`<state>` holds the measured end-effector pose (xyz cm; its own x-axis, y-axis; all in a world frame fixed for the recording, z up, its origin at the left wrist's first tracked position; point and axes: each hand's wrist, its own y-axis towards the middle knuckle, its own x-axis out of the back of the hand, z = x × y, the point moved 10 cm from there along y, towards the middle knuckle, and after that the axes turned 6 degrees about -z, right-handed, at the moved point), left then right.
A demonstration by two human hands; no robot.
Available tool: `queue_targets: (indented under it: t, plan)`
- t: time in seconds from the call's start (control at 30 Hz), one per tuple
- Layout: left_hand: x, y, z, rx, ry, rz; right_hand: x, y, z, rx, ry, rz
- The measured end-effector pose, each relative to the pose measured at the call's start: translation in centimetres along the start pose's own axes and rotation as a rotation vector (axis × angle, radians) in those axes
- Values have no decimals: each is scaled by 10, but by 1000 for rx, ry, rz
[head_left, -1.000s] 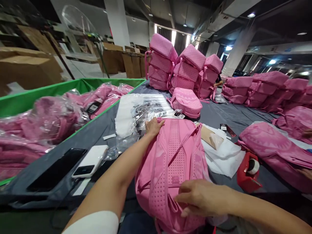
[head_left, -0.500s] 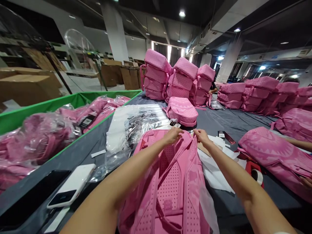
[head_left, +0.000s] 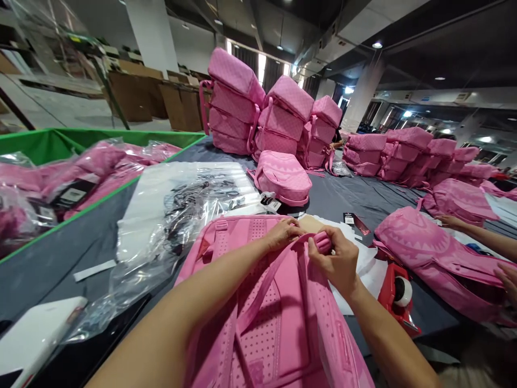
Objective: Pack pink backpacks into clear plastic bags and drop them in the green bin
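A pink backpack lies in front of me with its perforated back panel and shoulder straps facing up. My right hand is closed around a pink strap, which bulges in a thick fold between thumb and fingers. Close beside it, my left hand has its fingers bent onto the strap at the bag's top edge; the fingertips are partly hidden. A hang tag lies just beyond the bag's top, by a smaller pink bag.
Clear plastic bags lie left of the backpack, near a white phone-like device. A green-edged bin holds wrapped pink bags. A red tape dispenser stands right. Another person's hands touch a pink backpack. Stacked bags stand behind.
The view has shifted, with the bin and stacks now further left. My right hand has turned and gathered the strap into a fold. My left hand has stayed near the bag's top edge.
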<state>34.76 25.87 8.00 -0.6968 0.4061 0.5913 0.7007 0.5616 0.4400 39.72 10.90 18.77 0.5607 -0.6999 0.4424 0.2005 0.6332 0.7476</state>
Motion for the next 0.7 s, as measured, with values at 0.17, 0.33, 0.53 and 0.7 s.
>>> queue_targets:
  t: [0.17,0.33,0.53,0.7]
  plan:
    - [34,2,-21,55,-139,15,36,24,-30,-215,128,-15]
    - [48,-12,-76,33,-301,-89,39,41,-55,-321,132,141]
    - [5,-58,-64,285,-177,-158,2,62,-42,-399,500,366]
    - [5,-91,-49,465,-265,-308,-44,75,-29,-393,753,504]
